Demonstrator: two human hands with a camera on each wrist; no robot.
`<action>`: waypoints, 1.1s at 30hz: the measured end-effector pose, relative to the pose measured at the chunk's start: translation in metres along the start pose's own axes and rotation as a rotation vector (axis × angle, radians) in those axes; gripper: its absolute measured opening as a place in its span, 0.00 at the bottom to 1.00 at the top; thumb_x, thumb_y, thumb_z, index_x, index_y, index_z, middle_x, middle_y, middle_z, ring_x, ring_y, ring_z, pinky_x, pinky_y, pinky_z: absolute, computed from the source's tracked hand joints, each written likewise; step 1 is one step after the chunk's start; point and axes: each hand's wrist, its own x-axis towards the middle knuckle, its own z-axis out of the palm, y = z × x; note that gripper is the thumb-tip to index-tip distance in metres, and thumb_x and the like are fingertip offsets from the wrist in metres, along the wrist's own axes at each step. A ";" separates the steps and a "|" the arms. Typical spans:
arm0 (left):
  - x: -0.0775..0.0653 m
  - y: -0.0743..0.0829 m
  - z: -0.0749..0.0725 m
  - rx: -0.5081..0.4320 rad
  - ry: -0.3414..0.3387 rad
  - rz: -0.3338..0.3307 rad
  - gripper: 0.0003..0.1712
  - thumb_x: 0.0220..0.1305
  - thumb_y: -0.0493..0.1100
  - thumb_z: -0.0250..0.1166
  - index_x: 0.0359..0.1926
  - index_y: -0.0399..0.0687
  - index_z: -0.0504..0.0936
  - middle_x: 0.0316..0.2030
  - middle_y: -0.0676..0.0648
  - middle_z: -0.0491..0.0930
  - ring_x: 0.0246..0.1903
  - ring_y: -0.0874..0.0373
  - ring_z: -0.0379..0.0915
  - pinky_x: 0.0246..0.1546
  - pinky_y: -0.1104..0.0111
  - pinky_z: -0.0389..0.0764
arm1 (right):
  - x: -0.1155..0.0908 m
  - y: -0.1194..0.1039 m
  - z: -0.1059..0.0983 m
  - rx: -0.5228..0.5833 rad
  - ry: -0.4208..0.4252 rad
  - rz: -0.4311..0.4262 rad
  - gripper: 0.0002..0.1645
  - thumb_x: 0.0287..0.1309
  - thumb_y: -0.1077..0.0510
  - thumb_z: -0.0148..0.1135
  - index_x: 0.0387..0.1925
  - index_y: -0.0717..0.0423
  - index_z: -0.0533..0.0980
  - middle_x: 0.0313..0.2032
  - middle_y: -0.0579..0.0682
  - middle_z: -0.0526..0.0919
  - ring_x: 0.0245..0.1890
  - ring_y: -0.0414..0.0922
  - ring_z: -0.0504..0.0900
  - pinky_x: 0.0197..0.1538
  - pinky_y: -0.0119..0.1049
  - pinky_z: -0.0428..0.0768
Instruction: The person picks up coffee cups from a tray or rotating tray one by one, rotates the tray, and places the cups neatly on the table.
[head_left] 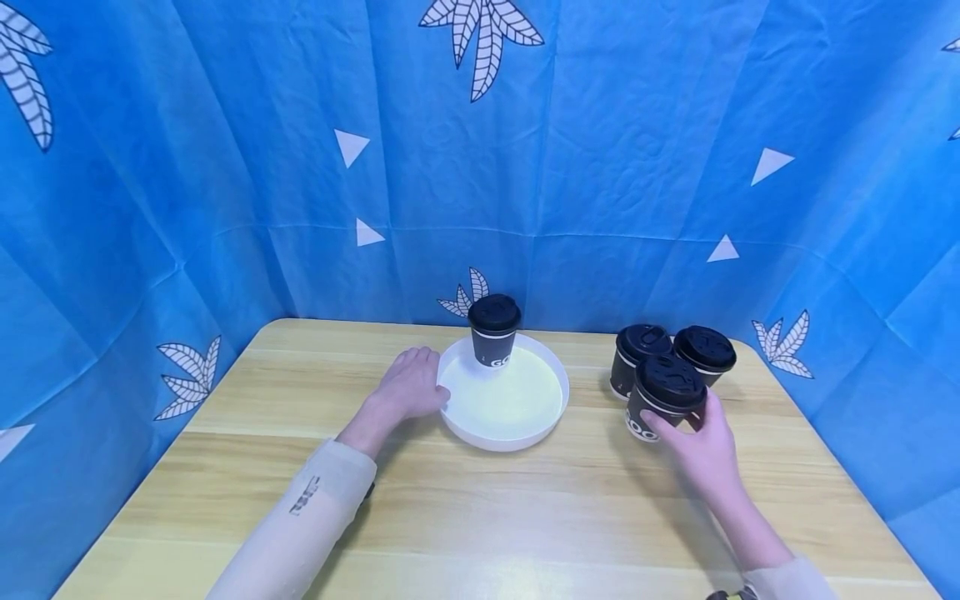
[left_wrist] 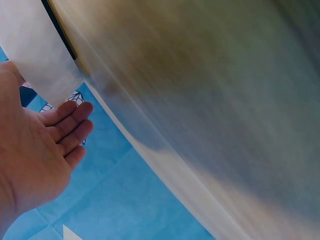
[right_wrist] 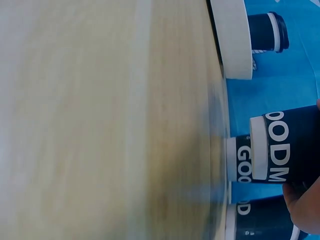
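Observation:
My right hand grips a black lidded paper coffee cup with white lettering, thumb on the near side. In the right wrist view that coffee cup has its base raised off the table. Two similar cups, one on the left and one on the right, stand just behind it. At the left rim of a round white tray is my left hand, its thumb at the rim. The left wrist view shows the left fingers loosely extended beside the tray wall. Another lidded cup stands upright inside the tray, towards the back.
The wooden table extends in front of the tray and cups. A blue patterned curtain hangs behind the table and along both sides.

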 end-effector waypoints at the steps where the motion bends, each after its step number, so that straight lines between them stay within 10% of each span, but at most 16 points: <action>1: 0.000 0.000 0.000 -0.001 0.001 0.002 0.40 0.65 0.52 0.61 0.70 0.29 0.67 0.67 0.33 0.71 0.67 0.38 0.63 0.76 0.49 0.58 | -0.001 0.001 -0.002 0.000 0.002 0.007 0.53 0.59 0.51 0.76 0.77 0.60 0.57 0.71 0.59 0.68 0.71 0.58 0.69 0.73 0.51 0.68; 6: 0.000 0.000 0.000 -0.003 0.002 0.005 0.40 0.65 0.53 0.61 0.69 0.28 0.67 0.66 0.33 0.71 0.67 0.38 0.63 0.76 0.49 0.59 | -0.001 0.004 -0.009 -0.002 0.016 0.023 0.54 0.60 0.51 0.76 0.77 0.60 0.56 0.71 0.59 0.67 0.70 0.58 0.68 0.73 0.53 0.68; 14: 0.000 0.001 0.000 0.003 0.002 0.003 0.40 0.66 0.53 0.61 0.70 0.28 0.67 0.66 0.33 0.71 0.67 0.39 0.64 0.76 0.49 0.59 | 0.001 0.013 -0.019 -0.046 0.047 0.041 0.53 0.60 0.51 0.76 0.77 0.60 0.57 0.69 0.56 0.68 0.67 0.55 0.70 0.67 0.29 0.72; 22: -0.001 0.002 -0.001 -0.007 -0.008 -0.007 0.42 0.66 0.52 0.61 0.71 0.29 0.65 0.69 0.33 0.69 0.69 0.38 0.62 0.77 0.49 0.57 | 0.004 0.018 -0.030 -0.039 0.053 0.072 0.55 0.59 0.51 0.77 0.77 0.61 0.55 0.70 0.57 0.66 0.69 0.57 0.68 0.74 0.43 0.69; 28: -0.002 0.002 -0.002 -0.006 -0.002 0.002 0.41 0.65 0.52 0.60 0.71 0.28 0.66 0.68 0.32 0.70 0.69 0.38 0.62 0.77 0.49 0.58 | 0.005 0.023 -0.038 -0.064 0.065 0.088 0.54 0.58 0.52 0.78 0.74 0.63 0.55 0.67 0.54 0.67 0.63 0.45 0.70 0.60 0.15 0.70; 33: -0.003 0.002 -0.002 -0.002 0.003 0.007 0.41 0.65 0.52 0.61 0.70 0.28 0.66 0.67 0.32 0.70 0.68 0.38 0.63 0.76 0.49 0.59 | 0.007 0.029 -0.044 -0.081 0.061 0.105 0.54 0.57 0.51 0.78 0.72 0.65 0.54 0.65 0.56 0.68 0.58 0.37 0.71 0.55 0.13 0.71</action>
